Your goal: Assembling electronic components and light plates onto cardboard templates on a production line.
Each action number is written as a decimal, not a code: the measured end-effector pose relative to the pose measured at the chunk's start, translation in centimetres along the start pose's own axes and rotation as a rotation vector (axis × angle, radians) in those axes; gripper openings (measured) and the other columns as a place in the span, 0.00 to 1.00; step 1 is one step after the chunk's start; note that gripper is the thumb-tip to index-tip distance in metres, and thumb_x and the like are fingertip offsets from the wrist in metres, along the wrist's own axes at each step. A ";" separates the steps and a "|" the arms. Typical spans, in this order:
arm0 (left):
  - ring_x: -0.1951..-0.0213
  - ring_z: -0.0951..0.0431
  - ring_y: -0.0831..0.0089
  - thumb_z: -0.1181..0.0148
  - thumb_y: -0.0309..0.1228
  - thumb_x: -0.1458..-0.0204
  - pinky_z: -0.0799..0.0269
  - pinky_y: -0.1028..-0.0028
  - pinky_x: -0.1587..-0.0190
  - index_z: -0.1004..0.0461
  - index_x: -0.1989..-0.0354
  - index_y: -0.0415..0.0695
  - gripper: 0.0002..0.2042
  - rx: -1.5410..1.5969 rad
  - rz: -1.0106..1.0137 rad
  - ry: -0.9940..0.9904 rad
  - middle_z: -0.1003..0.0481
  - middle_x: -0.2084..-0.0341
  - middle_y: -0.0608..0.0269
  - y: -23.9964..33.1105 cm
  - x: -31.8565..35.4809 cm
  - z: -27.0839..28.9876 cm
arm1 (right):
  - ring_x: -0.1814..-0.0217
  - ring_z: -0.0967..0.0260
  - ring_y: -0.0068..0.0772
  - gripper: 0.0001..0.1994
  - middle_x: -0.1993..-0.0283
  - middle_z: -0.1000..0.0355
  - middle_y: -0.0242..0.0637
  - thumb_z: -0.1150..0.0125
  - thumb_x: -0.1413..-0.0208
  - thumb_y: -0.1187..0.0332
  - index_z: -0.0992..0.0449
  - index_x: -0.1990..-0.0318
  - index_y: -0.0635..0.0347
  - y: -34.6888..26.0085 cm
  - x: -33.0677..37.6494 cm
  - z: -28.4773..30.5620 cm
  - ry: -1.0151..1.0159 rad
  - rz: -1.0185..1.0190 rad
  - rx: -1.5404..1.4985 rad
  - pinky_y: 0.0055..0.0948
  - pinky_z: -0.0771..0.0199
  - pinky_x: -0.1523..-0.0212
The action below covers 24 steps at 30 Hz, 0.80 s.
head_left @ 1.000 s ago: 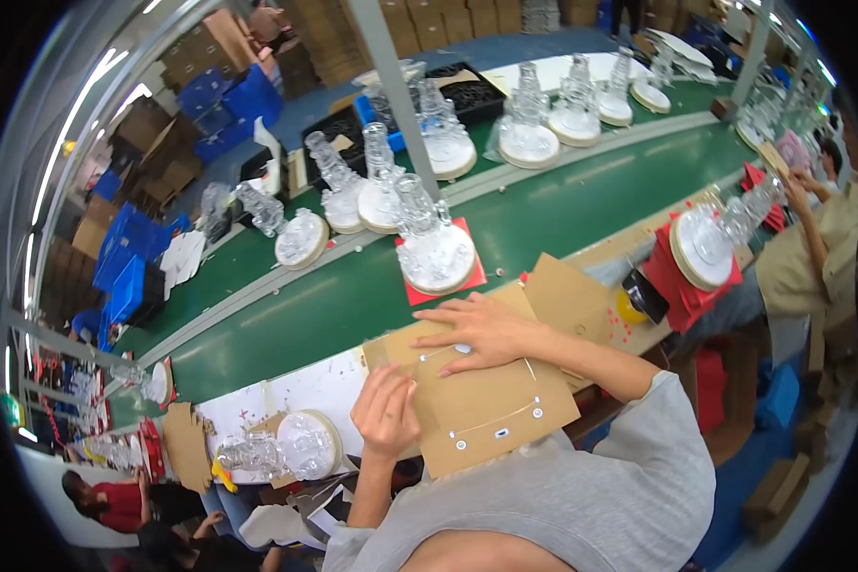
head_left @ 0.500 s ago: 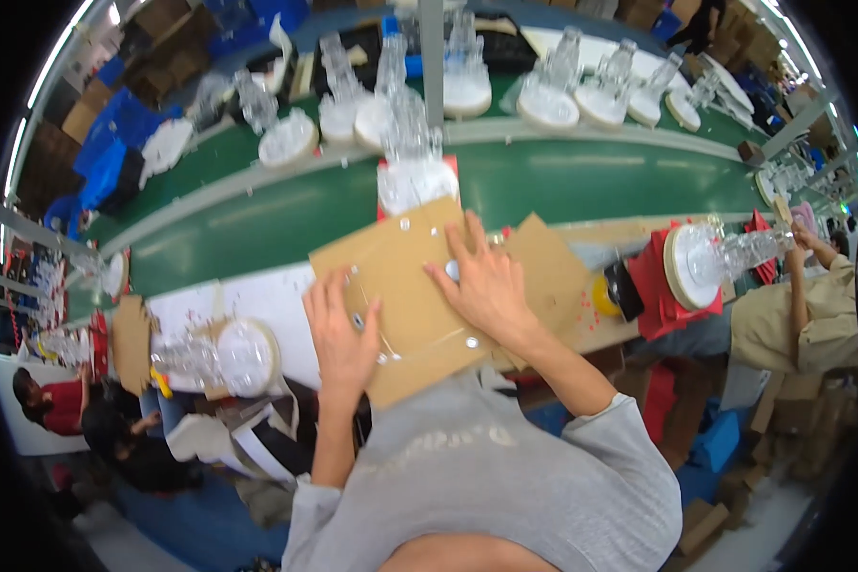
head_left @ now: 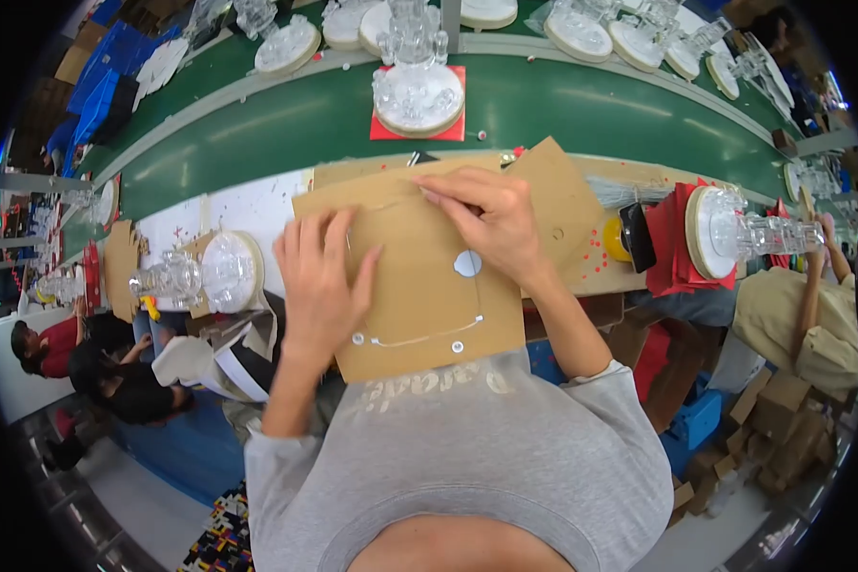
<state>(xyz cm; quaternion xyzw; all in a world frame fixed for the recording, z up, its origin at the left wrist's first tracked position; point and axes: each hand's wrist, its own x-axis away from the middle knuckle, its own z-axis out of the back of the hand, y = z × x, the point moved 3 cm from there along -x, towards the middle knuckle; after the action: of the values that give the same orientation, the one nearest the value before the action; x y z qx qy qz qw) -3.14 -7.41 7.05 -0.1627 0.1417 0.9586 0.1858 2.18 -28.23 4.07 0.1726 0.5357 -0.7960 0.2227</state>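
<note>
A square tan cardboard sheet (head_left: 419, 286) lies in front of my body at the table's near edge. A thin cord (head_left: 429, 336) runs over it in a rough rectangle, with small white pieces at its lower corners. Small round white discs and a larger white disc (head_left: 467, 263) also sit on the sheet. My left hand (head_left: 316, 276) rests over the sheet's left side, fingers apart. Near the upper edge, my right hand (head_left: 494, 214) has thumb and fingertips pinched together; whatever is between them is too small to make out.
Ahead on the green conveyor (head_left: 601, 100), a clear glass-like piece with a round white base (head_left: 418, 100) stands on a red sheet. Another cardboard piece (head_left: 553, 200), a yellow-and-black tape roll (head_left: 624, 236) and red sheets (head_left: 667, 238) lie rightward. Co-workers sit on both sides.
My right hand has shifted to the sheet's upper edge and gone from spread fingers to a pinch. The sheet has turned squarer to me, and the view has tilted downward.
</note>
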 end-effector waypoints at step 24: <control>0.68 0.28 0.57 0.44 0.13 0.49 0.31 0.65 0.65 0.32 0.72 0.33 0.04 0.581 -0.242 0.116 0.29 0.75 0.55 -3.9 -3.8 -1.4 | 0.68 0.22 0.25 0.10 0.66 0.17 0.41 0.34 0.47 0.81 0.14 0.57 0.62 -0.1 0.6 -0.1 -0.009 -0.078 -0.116 0.22 0.24 0.67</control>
<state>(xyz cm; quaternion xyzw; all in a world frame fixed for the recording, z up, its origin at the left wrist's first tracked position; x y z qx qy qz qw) 2.16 -5.59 6.32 -0.1728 0.3993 0.8382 0.3287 1.61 -28.21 3.74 0.1349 0.5863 -0.7725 0.2033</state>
